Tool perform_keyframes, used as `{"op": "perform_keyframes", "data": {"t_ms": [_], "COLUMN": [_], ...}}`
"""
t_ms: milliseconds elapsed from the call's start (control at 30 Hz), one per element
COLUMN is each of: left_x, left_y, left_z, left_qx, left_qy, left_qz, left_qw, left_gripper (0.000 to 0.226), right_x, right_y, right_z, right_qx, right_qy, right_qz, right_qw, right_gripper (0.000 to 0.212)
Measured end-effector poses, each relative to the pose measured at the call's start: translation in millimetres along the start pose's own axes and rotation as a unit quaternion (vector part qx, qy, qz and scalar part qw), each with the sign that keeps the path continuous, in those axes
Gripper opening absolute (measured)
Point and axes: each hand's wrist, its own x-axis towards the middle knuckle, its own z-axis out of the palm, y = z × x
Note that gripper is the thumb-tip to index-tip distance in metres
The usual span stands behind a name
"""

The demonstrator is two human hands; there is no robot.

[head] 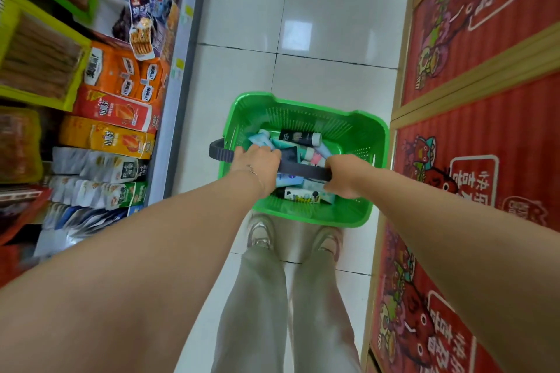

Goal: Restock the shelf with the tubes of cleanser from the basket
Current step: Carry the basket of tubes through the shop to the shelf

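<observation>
A green basket (306,127) is held over the white tiled floor (303,24), just ahead of the person's shoes (260,233). Its dark handle (221,153) is gripped by both hands: the left hand (257,157) is closed around it near the left side, the right hand (345,175) is clenched on it nearer the right. The tubes (300,138) are piled loosely inside the basket, under the handle. Snack packets (118,112) are stacked on the shelf (181,48) at left; these are blurred, so labels cannot be read. Red panels (485,39) are seen at right.
</observation>
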Motion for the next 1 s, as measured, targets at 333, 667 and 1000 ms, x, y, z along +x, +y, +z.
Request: {"op": "perform_keyframes", "data": {"t_ms": [333, 667, 1000], "left_x": [-26, -75, -147], "left_y": [1, -9, -29], "left_z": [-24, -92, -193], "left_qx": [-0.018, -0.085, -0.058], "left_qy": [-0.036, 0.043, 0.146], "left_qz": [-0.028, 0.041, 0.066], "left_qw": [0.999, 0.995, 0.985], "left_gripper": [0.032, 0.010, 0.016], "right_x": [-35, -104, -204], "right_y": [-3, -11, -45], "right_z": [4, -72, -149], "right_qx": [0.045, -0.021, -0.108], "right_qy": [0.035, 0.132, 0.258], "right_qz": [-0.007, -0.040, -0.072], "right_qw": [0.998, 0.990, 0.957], "right_gripper": [0.013, 0.007, 0.010]}}
